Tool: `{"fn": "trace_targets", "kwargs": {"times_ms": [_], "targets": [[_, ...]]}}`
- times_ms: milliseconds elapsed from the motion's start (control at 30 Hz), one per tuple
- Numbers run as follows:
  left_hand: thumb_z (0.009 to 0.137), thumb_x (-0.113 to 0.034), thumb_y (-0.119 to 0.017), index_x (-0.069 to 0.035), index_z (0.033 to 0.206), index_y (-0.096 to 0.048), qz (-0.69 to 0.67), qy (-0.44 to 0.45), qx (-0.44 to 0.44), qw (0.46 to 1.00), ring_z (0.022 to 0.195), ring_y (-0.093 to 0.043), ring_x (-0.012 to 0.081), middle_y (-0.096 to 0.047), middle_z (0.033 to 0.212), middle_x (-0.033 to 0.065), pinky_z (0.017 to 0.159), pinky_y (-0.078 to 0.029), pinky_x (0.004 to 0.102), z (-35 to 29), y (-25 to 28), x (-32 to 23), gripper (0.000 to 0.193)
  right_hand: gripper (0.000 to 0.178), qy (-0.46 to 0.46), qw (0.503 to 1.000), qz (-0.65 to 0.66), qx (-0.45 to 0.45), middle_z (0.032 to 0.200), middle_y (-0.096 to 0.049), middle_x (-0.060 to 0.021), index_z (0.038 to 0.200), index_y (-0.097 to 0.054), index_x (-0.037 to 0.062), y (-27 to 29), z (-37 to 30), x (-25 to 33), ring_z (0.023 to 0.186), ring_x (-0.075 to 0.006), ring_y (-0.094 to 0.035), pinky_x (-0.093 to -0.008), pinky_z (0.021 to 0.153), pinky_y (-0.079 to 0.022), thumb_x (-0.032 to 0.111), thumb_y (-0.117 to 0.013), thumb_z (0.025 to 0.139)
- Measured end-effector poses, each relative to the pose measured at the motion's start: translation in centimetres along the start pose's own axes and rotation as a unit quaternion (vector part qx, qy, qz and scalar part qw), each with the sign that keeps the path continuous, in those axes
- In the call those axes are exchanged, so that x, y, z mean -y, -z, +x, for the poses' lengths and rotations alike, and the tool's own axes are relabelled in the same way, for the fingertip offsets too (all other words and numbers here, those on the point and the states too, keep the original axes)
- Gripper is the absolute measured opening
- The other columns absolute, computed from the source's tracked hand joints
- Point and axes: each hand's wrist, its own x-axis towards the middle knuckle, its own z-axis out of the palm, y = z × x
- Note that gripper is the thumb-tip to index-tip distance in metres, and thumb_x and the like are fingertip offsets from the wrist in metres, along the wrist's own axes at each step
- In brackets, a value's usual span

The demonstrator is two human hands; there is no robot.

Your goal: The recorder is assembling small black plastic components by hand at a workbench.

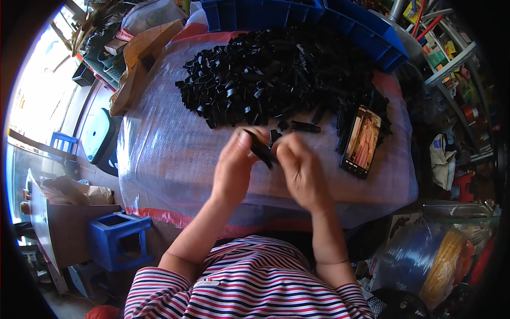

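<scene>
Over the near half of a table covered in clear plastic sheeting (159,159), my left hand (234,165) grips a long black plastic piece (258,149) between thumb and fingers. Close on its right, my right hand (300,170) has its fingers curled, smeared a little by motion. A small black part (275,135) shows at my right fingertips, but I cannot tell whether they hold it. Beyond both hands spreads a large heap of small black plastic pieces (265,74). One loose black piece (305,127) lies at the heap's near edge.
A phone (362,141) with a lit picture on its screen leans at the right of the heap. Blue plastic crates (366,34) stand along the far side. To the left are a blue stool (119,239) and a cardboard box (130,69); crowded shelves (451,64) stand at right.
</scene>
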Motion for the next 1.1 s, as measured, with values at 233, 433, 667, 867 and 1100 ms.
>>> {"fn": "trace_targets", "kwargs": {"times_ms": [233,433,667,867,1100], "targets": [[0.085,-0.022,-0.056,-0.009,0.092,-0.056,-0.004,0.069,0.016,0.997,0.078,-0.056,0.0166,-0.057,0.106,0.0077,0.066,-0.047,0.0304,2.7,2.2,-1.5,0.015,0.034,0.109,0.975,-0.195,-0.002,0.093,-0.055,-0.0115,0.107,-0.055,0.0033,3.2,2.6,-5.1,0.086,-0.0288,-0.056,-0.0354,0.074,-0.045,-0.003,-0.06,0.073],[0.072,-0.009,-0.063,-0.007,0.095,-0.058,0.696,-0.156,0.01,0.701,0.074,-0.057,0.0324,-0.054,0.083,0.0105,0.064,-0.046,0.0377,1.7,0.0,0.2,0.023,0.031,0.043,0.995,-0.032,-0.081,0.085,-0.054,-0.0115,0.099,-0.056,0.0027,2.8,-1.0,-3.1,0.07,-0.0227,-0.055,-0.0283,0.061,-0.044,-0.003,-0.065,0.07],[0.076,-0.011,-0.068,-0.003,0.085,-0.06,0.257,0.038,0.045,0.965,0.063,-0.055,0.0074,-0.06,0.072,0.0043,0.06,-0.045,0.0213,1.9,0.1,-0.4,0.015,0.021,0.028,0.996,-0.042,-0.077,0.085,-0.056,-0.0114,0.098,-0.057,0.0,3.3,-3.3,-1.4,0.074,-0.0239,-0.056,-0.0284,0.066,-0.044,0.002,-0.06,0.078],[0.08,-0.01,-0.065,-0.002,0.09,-0.063,0.086,0.102,0.075,0.988,0.062,-0.055,0.0085,-0.059,0.071,0.0022,0.058,-0.045,0.0216,1.4,-0.6,-0.8,0.013,0.024,-0.005,0.992,0.089,-0.094,0.077,-0.06,-0.0041,0.1,-0.056,-0.0003,3.2,-4.4,0.6,0.063,-0.0093,-0.051,-0.0219,0.06,-0.041,0.021,-0.056,0.088],[0.081,-0.011,-0.064,-0.001,0.088,-0.063,0.065,0.096,0.019,0.993,0.06,-0.055,0.0085,-0.059,0.069,0.0025,0.057,-0.044,0.0212,0.2,-2.0,-0.7,0.013,0.023,-0.032,0.992,0.105,-0.056,0.07,-0.055,-0.0011,0.098,-0.055,-0.0005,2.7,-4.9,0.6,0.059,-0.0068,-0.045,-0.0205,0.054,-0.037,0.021,-0.054,0.089]]}}
